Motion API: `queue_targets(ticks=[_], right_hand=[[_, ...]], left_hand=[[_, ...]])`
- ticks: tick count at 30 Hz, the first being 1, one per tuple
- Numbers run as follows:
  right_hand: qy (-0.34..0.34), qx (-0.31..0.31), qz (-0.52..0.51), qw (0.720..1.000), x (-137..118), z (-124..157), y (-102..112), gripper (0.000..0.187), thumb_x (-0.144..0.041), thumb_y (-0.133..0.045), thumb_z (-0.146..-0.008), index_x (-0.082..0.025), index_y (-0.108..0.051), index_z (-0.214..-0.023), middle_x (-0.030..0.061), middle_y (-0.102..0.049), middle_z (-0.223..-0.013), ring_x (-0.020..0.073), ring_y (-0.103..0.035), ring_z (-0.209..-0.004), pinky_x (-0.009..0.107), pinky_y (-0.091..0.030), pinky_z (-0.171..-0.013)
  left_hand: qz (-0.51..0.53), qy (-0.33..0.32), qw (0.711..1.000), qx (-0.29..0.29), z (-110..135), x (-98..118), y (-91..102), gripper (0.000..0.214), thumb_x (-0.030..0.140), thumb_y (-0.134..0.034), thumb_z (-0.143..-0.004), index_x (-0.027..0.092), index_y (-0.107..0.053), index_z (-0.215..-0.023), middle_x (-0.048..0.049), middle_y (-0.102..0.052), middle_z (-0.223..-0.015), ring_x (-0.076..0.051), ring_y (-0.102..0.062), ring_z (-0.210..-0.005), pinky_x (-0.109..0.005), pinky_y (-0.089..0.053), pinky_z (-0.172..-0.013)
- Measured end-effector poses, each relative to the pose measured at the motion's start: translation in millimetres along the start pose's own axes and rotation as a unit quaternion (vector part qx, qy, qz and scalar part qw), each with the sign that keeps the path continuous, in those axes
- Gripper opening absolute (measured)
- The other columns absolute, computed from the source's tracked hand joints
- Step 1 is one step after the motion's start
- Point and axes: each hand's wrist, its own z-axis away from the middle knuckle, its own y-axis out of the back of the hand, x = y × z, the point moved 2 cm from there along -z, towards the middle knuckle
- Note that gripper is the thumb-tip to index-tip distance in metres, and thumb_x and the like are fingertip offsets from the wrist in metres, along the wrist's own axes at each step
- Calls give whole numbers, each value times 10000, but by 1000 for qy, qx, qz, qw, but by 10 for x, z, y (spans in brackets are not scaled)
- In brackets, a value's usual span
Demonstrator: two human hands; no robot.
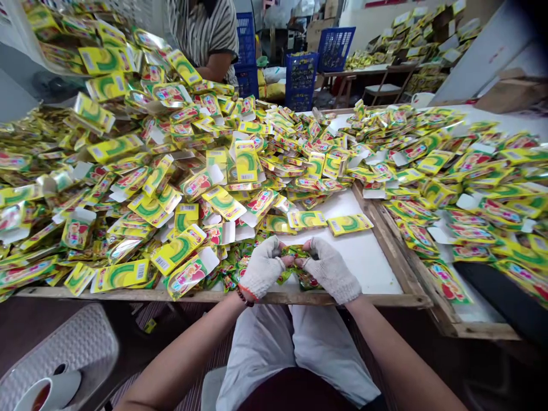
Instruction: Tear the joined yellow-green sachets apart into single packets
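My left hand (263, 267) and my right hand (329, 268), both in white fingerless knit gloves, meet at the near edge of the white table (368, 257). Their fingers are closed together on a small bunch of green and red sachets (296, 254). More of these sachets (226, 274) lie loose just left of my left hand. A huge heap of flat yellow and green cartons (171, 171) covers the table beyond. One single yellow carton (350, 224) lies just past my right hand.
A wooden frame (389, 240) edges the table and splits it from the right table, which is also piled with cartons (471, 188). A person in a striped shirt (203, 34) sits across. Blue crates (302, 77) stand behind. A cup (47, 394) sits on a white stool at lower left.
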Motion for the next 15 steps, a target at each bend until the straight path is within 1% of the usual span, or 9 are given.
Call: queue_targets(ticks=[2,4,5,7,9,11,12,13,15], right_hand=[[-8,7,-30,1000,43,2,51,402,-372,-650,-719,-164,-581,-1056,62,-686,-918,213,-634,-839,323,-511,-742],[-3,-21,-63,998,91,13,127,377,-383,-606,-779,-176,-602,-1094,71,-693,-1015,219,-642,-920,329,-515,-797],[-3,-29,-71,997,120,23,185,341,-387,-582,-805,-184,-624,-1076,67,-696,-1030,221,-643,-936,333,-514,-813],[-20,-4,-68,997,192,53,349,292,-396,-560,-829,-190,-662,-1009,59,-709,-987,224,-649,-903,339,-517,-804],[-44,40,-68,996,270,94,545,283,-398,-570,-824,-187,-677,-979,57,-715,-937,222,-654,-853,330,-525,-757],[-62,62,-85,993,343,141,726,277,-395,-578,-820,-183,-683,-964,55,-713,-903,208,-656,-800,303,-528,-697],[-68,75,-97,990,381,163,803,276,-397,-584,-817,-180,-684,-956,53,-710,-883,198,-654,-769,288,-524,-667],[-74,92,-112,987,422,185,870,281,-404,-593,-814,-177,-684,-952,50,-705,-861,185,-648,-732,275,-517,-638],[-79,147,-148,975,514,226,971,314,-433,-617,-806,-173,-678,-971,43,-695,-829,162,-627,-659,257,-496,-586]], left_hand=[[-6,-7,1000,-18,-77,51,-47,318,354,-714,-718,184,-468,-825,65,-448,-666,-73,-429,-595,-199,-346,-561],[-39,-23,998,-48,-176,143,-117,281,360,-688,-742,175,-491,-822,47,-487,-688,-88,-463,-627,-213,-364,-584],[-72,-38,995,-63,-237,202,-157,249,371,-650,-780,172,-505,-817,41,-499,-689,-94,-473,-635,-220,-370,-594],[-173,-96,978,-65,-391,333,-239,215,381,-551,-858,173,-529,-812,26,-529,-708,-106,-495,-659,-236,-380,-619],[-290,-177,940,-38,-582,456,-347,177,350,-522,-880,179,-550,-841,-2,-581,-811,-135,-539,-760,-261,-407,-695],[-391,-235,890,-19,-789,528,-520,128,311,-559,-851,189,-563,-893,-28,-599,-927,-173,-556,-875,-292,-425,-779],[-431,-248,868,-23,-889,540,-637,142,303,-571,-838,193,-567,-927,-41,-598,-974,-193,-557,-917,-309,-430,-807],[-464,-251,848,-41,-982,535,-771,183,307,-575,-829,197,-567,-975,-57,-594,-1016,-215,-556,-953,-329,-435,-828],[-509,-243,821,-88,-1132,499,-1061,308,320,-586,-807,193,-547,-1085,-98,-577,-1089,-265,-547,-1019,-385,-435,-872]])
